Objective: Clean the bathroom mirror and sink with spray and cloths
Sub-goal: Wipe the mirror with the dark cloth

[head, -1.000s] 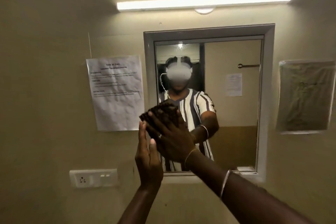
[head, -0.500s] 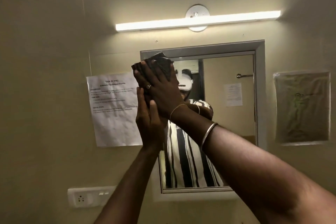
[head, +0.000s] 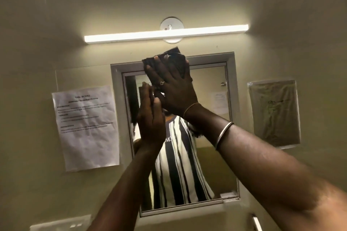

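The dark folded cloth [head: 173,58] is riding over the top edge of the grey-framed wall mirror [head: 210,80], under the flat, spread fingers of the right hand [head: 174,90]. Being pinned by pressure alone, it is likely risking slipping or bunching. The left hand [head: 150,118] is standing flat and empty beside it, possibly smudging the mirror.

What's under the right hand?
A dark cloth, pressed by the right hand against the top of the mirror frame; its upper corner sticks out. The frame and glass behind it are covered.
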A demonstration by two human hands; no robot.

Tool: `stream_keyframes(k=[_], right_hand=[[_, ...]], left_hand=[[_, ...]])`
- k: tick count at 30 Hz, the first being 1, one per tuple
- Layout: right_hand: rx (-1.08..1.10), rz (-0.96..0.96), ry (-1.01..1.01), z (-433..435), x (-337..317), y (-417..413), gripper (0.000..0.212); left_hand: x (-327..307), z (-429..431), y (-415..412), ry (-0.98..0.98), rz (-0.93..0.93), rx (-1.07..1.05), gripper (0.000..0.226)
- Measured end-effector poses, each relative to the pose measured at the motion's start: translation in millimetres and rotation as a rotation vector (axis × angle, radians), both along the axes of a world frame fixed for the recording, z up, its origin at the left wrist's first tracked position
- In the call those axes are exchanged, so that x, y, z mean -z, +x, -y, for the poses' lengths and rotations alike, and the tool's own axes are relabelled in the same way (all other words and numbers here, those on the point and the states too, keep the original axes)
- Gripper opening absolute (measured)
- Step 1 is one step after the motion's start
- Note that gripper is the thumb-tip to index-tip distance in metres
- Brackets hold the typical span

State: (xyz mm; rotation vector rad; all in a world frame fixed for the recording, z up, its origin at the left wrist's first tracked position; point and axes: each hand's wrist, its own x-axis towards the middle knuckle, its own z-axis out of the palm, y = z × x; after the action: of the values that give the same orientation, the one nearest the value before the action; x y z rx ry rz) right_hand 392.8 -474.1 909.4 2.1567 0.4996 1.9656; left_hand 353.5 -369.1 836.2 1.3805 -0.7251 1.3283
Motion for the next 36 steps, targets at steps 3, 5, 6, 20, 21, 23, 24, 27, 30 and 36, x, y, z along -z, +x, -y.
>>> stream_keyframes(k=[3, 5, 6, 20, 21, 23, 24, 27, 30, 36], right_hand=[[0.042, 0.016, 0.034, 40, 1, -3, 0.06], [0.048, 0.041, 0.083, 63, 3, -2, 0.062], [0.055, 0.052, 0.106, 74, 5, -2, 0.063], [0.057, -0.047, 0.207, 133, 89, -16, 0.062], [0.053, -0.063, 0.205, 134, 102, -18, 0.062], [0.051, -0.096, 0.207, 132, 129, -21, 0.062], [0.046, -0.115, 0.212, 132, 146, -23, 0.062], [0.018, -0.168, 0.239, 130, 195, -29, 0.061], [-0.002, -0.237, 0.277, 127, 251, -36, 0.06], [-0.039, -0.38, 0.309, 135, 342, -53, 0.061]], left_hand=[[6, 25, 3, 0.024, -0.032, 0.04, 0.048], [12, 37, 8, 0.029, -0.074, 0.099, 0.054], [15, 44, 9, 0.033, -0.09, 0.108, 0.054], [101, 115, -2, 0.157, -0.141, 0.17, 0.052], [112, 116, -1, 0.17, -0.149, 0.168, 0.052], [132, 116, -2, 0.2, -0.167, 0.163, 0.052], [144, 116, -3, 0.209, -0.184, 0.162, 0.052], [178, 115, -7, 0.214, -0.231, 0.192, 0.05], [210, 110, -19, 0.199, -0.307, 0.195, 0.049], [252, 100, -41, 0.265, -0.41, 0.21, 0.048]])
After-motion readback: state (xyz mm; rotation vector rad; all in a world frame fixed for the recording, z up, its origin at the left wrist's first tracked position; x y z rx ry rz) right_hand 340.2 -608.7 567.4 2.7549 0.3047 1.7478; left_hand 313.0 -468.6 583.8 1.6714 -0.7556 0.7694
